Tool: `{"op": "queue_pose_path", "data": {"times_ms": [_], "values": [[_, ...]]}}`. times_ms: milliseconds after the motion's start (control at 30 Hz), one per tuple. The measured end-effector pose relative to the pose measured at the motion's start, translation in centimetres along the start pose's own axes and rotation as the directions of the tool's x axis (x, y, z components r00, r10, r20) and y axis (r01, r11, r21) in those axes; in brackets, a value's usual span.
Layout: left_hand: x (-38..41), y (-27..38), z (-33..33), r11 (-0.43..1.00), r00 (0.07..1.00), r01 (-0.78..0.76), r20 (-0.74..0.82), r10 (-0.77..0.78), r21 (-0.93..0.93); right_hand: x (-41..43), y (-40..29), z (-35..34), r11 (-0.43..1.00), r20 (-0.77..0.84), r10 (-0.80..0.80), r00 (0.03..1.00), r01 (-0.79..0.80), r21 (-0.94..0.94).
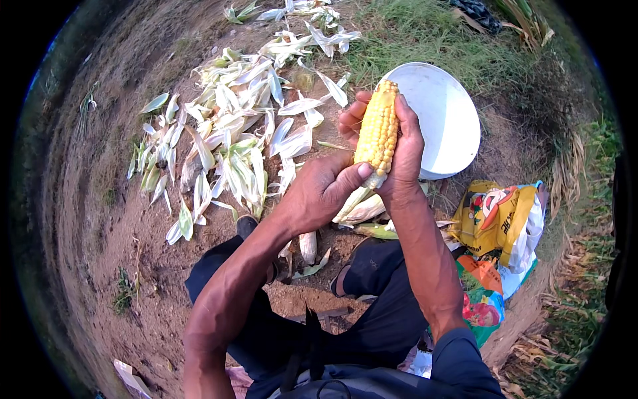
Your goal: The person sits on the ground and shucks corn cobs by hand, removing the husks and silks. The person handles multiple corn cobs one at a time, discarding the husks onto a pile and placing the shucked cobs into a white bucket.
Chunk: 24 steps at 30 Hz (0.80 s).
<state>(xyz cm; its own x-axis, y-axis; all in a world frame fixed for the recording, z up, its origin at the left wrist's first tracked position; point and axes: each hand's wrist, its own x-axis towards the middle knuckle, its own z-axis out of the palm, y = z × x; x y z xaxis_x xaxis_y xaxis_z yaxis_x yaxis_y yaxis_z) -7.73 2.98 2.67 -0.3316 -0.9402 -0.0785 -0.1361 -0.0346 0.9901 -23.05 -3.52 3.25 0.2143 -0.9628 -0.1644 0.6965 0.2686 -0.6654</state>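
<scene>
Both hands hold a husked ear of yellow corn (378, 127), tip pointing up and away from me. My right hand (406, 144) wraps the ear from the right side, its thumb lying along the kernels near the tip and its fingers curling out beyond the far side. At the pale butt end, my left hand (329, 187) grips with its thumb pressed over the lowest kernels. Directly below the hands, ears of corn still in pale husk (366, 209) lie on the soil, partly hidden by my hands and right forearm.
A white plastic bucket (451, 119) lies tilted behind my right hand, its mouth facing me. Stripped husks (234, 104) spread over the ground at front left. A yellow printed bag (483, 219) and a colourful sack (481, 299) sit at right. Another ear (308, 247) rests between my feet.
</scene>
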Motion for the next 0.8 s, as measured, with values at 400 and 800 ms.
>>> {"op": "queue_pose_path", "data": {"times_ms": [400,800], "values": [[-0.6,1.1,-2.1,0.977,0.999,0.039,-0.001,-0.04,0.207,-0.1,0.7,0.0,0.989,0.104,0.043,0.994,-0.027,-0.148],[-0.5,0.0,-1.8,0.966,0.995,-0.094,0.002,0.097,0.242,-0.2,1.1,-0.5,0.918,0.152,-0.019,0.988,0.078,-0.388]]}}
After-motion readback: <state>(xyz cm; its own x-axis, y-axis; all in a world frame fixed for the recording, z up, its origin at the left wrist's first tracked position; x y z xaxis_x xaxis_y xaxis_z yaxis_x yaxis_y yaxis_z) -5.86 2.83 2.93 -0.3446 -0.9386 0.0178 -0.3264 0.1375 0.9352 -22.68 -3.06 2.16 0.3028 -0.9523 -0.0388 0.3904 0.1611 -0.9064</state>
